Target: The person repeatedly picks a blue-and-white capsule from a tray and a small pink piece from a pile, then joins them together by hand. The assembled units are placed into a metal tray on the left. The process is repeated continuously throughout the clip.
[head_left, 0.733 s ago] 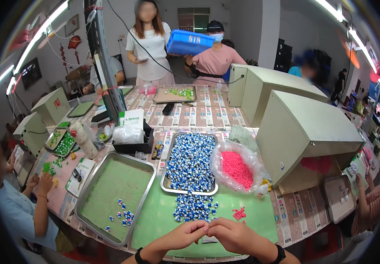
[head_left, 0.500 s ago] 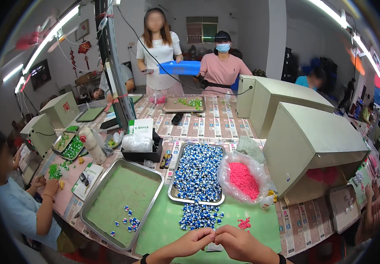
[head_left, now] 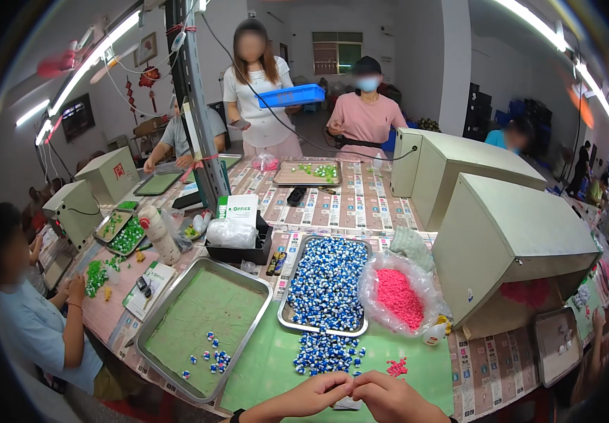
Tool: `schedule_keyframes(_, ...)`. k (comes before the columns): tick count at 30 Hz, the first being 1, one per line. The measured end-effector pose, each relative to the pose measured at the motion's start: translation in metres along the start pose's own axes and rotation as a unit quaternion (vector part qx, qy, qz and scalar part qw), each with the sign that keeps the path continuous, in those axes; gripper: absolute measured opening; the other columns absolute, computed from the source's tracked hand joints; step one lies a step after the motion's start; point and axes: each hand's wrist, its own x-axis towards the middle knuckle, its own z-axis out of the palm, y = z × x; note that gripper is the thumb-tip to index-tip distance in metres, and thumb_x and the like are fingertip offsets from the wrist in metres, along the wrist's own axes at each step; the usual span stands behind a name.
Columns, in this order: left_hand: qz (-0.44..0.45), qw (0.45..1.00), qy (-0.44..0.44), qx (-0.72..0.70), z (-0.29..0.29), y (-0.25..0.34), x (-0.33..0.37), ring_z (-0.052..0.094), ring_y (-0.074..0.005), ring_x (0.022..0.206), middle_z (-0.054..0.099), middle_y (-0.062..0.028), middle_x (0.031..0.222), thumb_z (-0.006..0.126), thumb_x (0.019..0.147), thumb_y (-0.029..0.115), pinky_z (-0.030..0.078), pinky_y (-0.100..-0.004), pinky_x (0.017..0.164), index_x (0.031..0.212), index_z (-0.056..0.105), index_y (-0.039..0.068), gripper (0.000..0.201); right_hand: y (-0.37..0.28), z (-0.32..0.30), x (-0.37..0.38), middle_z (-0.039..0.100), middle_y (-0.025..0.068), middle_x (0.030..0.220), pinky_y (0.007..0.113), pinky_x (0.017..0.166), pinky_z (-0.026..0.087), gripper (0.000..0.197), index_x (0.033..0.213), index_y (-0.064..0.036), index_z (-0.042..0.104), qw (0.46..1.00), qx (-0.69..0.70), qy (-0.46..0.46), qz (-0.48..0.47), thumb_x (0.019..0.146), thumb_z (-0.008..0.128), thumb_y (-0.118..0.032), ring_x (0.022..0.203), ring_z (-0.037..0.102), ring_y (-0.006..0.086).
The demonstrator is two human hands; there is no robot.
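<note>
My left hand [head_left: 320,392] and my right hand [head_left: 387,397] meet at the fingertips over the near edge of a green mat [head_left: 262,366]. Both are closed in a pinch; anything between the fingers is hidden or too small to make out. Just beyond lies a loose heap of small blue-and-white pieces [head_left: 320,352], spilling from a metal tray [head_left: 288,323] full of the same. Beside my right hand is a little pile of pink bits [head_left: 397,366]. A clear plastic bag [head_left: 428,299] holds many more pink bits [head_left: 398,292]. Partly under my hands shows a small pale object [head_left: 347,404].
At left, a large metal tray [head_left: 265,296] holds several blue-and-white pieces with pink. A small white bottle [head_left: 434,334] and a grey-green cloth [head_left: 410,247] flank the bag. Metal hoods [head_left: 523,233] stand at right. Co-workers sit left and right; two people are across the table.
The view has shifted slightly. Across the table, the person in pink has let go of the blue tray, which the person in white holds. My hands stay pinched together.
</note>
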Motion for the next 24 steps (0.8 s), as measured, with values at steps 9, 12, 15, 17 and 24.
schedule_keyframes(9, 0.008, 0.999, 0.035, -0.035, 0.004, -0.006, 0.006, 0.044, -0.0035, 0.073, 0.047, 0.005, 0.081, 0.048, 0.102, 0.026, 0.039, -0.0207, 0.065, 0.097, 0.056, 0.007, 0.022, 0.001, 0.001, 0.001, 0.06, 0.0137, 0.09, 0.037, 0.063, 0.048, 0.015, 0.084, -0.0031, 0.054, 1.0, -0.027, 0.006, 0.01, 0.076, 0.054, 0.01, 0.074, 0.061, 0.0322)
schedule_keyframes(12, -0.01, 0.999, 0.038, -0.036, 0.003, -0.014, 0.005, 0.044, -0.0032, 0.073, 0.048, 0.0053, 0.081, 0.048, 0.102, 0.026, 0.038, -0.0202, 0.065, 0.099, 0.057, 0.007, 0.021, 0.001, 0.0, 0.001, 0.059, 0.014, 0.089, 0.037, 0.062, 0.048, 0.015, 0.083, -0.0031, 0.053, 1.0, -0.027, 0.007, 0.013, 0.076, 0.054, 0.01, 0.073, 0.06, 0.0325)
schedule_keyframes(15, -0.032, 0.998, 0.043, -0.04, 0.004, -0.01, 0.005, 0.045, -0.003, 0.074, 0.05, 0.0054, 0.081, 0.049, 0.102, 0.025, 0.038, -0.0199, 0.065, 0.102, 0.058, 0.007, 0.021, 0.0, -0.001, -0.001, 0.059, 0.0143, 0.09, 0.036, 0.062, 0.048, 0.015, 0.082, -0.0031, 0.052, 0.999, -0.032, 0.008, 0.021, 0.076, 0.054, 0.011, 0.073, 0.06, 0.0325)
schedule_keyframes(17, -0.028, 0.998, 0.038, -0.048, 0.004, -0.011, 0.005, 0.047, -0.0034, 0.075, 0.051, 0.0046, 0.085, 0.05, 0.101, 0.025, 0.039, -0.02, 0.065, 0.107, 0.059, 0.006, 0.022, 0.001, -0.002, -0.002, 0.059, 0.0145, 0.09, 0.037, 0.062, 0.048, 0.016, 0.082, -0.0031, 0.052, 0.999, -0.029, 0.007, 0.034, 0.075, 0.054, 0.011, 0.073, 0.059, 0.0324)
schedule_keyframes(24, 0.042, 0.995, 0.081, 0.026, 0.002, 0.007, 0.004, 0.052, -0.007, 0.085, 0.057, 0.0001, 0.097, 0.05, 0.1, 0.019, 0.043, -0.023, 0.074, 0.115, 0.059, 0.005, 0.022, 0.019, -0.013, -0.012, 0.06, 0.0118, 0.088, 0.032, 0.067, 0.053, 0.019, 0.081, -0.0035, 0.053, 0.995, -0.087, -0.001, 0.048, 0.073, 0.062, 0.011, 0.076, 0.063, 0.0265)
